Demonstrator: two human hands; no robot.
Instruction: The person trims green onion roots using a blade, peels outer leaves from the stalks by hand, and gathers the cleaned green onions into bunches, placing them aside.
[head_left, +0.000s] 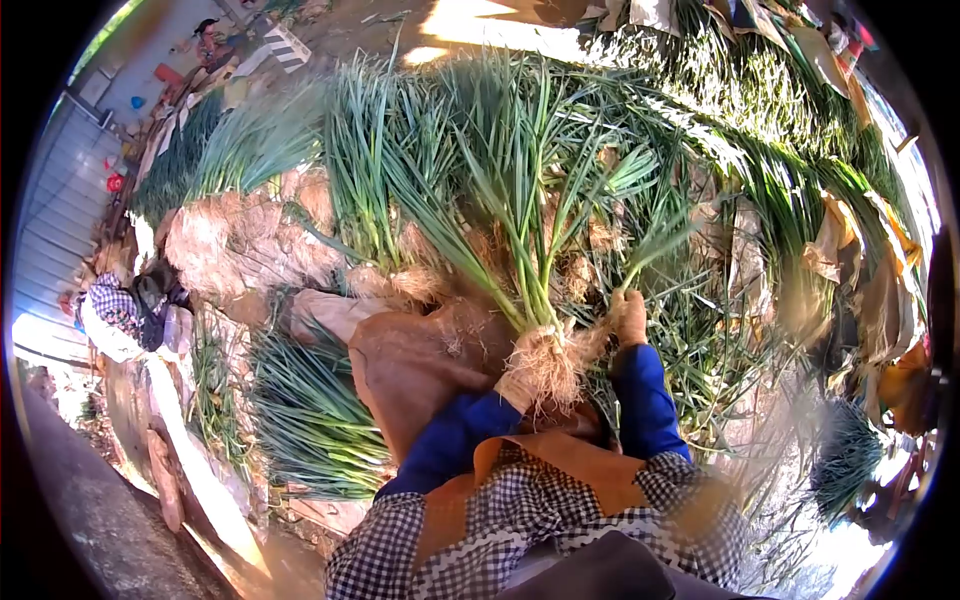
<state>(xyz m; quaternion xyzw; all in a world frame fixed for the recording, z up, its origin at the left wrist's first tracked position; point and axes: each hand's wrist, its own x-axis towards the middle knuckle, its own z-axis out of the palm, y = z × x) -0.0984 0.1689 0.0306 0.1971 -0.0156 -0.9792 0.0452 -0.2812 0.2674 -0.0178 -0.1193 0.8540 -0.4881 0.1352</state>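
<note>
A bunch of long green plants (530, 255) with pale stems and tangled tan roots (552, 368) stands over my lap. Beneath and behind those roots is my left hand (518, 385), closed around the base of the bunch and partly hidden by it. To the right, my right hand (629, 315) is closed around a smaller green plant (652, 245), whose leaves point up and to the right. Its lower end lies close to the roots of the bunch. Blue sleeves cover both forearms.
Rooted green bundles (370, 190) lie in a row ahead. Another leafy pile (310, 410) is at the left of my knee. Loose leaves (700, 310) cover the ground at right. One person (120, 310) is at far left, another (212, 48) at upper left.
</note>
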